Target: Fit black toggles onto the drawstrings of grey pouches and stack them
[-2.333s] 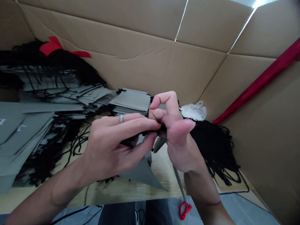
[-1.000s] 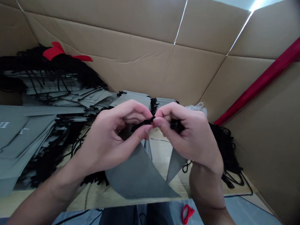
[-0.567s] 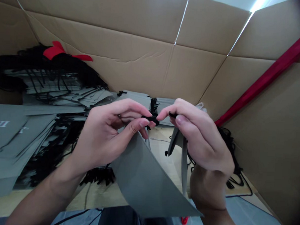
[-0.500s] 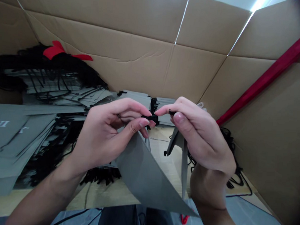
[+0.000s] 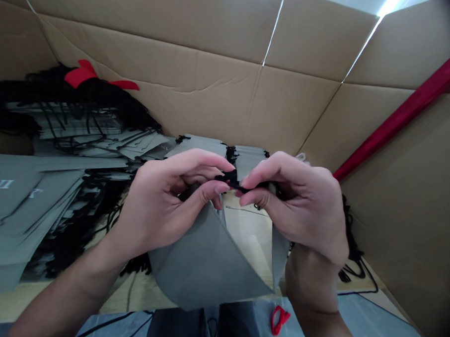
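Observation:
In the middle of the head view, my left hand pinches a black cord between thumb and fingers. My right hand is closed on the same cord a little to the right, thumb against forefinger. The cord looks bunched or looped between my fingertips; whether it is knotted I cannot tell. Beneath both hands hangs a grey paper bag, its panel curved and its lower edge over the table's front. My hands hide its upper part.
Stacked grey bags with black cords lie at left. Behind them is a black cord bundle with a red tie. More grey bags stand at the back. Cardboard walls enclose the table. A red loop lies below.
My right hand has moved left and down and now pinches the cord close beside my left fingertips. The bag's hanging panel has swung left.

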`<action>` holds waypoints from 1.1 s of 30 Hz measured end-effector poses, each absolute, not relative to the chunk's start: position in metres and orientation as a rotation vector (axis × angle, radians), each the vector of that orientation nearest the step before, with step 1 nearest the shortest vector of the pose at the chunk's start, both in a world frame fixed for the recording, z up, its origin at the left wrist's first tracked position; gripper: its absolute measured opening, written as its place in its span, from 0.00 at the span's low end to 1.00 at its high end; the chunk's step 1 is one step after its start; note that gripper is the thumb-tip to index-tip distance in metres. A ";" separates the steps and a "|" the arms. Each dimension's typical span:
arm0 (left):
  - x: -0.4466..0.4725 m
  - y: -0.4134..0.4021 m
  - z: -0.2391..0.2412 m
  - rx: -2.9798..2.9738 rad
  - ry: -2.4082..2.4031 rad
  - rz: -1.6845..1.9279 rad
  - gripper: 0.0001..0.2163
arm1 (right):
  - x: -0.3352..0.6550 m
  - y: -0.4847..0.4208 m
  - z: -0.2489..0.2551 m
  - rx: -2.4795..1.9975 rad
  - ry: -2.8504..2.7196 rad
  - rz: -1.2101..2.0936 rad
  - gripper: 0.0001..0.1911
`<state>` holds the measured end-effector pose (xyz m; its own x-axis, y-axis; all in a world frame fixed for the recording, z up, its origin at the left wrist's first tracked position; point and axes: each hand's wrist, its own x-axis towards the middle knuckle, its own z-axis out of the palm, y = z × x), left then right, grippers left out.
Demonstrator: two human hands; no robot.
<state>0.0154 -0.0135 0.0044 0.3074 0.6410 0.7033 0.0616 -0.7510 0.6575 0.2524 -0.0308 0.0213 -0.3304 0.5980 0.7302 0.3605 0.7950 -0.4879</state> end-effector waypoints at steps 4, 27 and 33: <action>0.017 -0.012 0.004 2.033 0.517 1.519 0.07 | 0.252 -0.031 0.022 -0.720 -1.893 0.324 0.08; 0.014 -0.015 0.001 2.036 0.488 1.532 0.11 | 0.242 -0.020 0.023 -0.491 -1.584 1.170 0.13; 0.014 -0.014 0.000 2.043 0.473 1.525 0.11 | 0.243 -0.019 0.023 -0.525 -1.612 1.185 0.12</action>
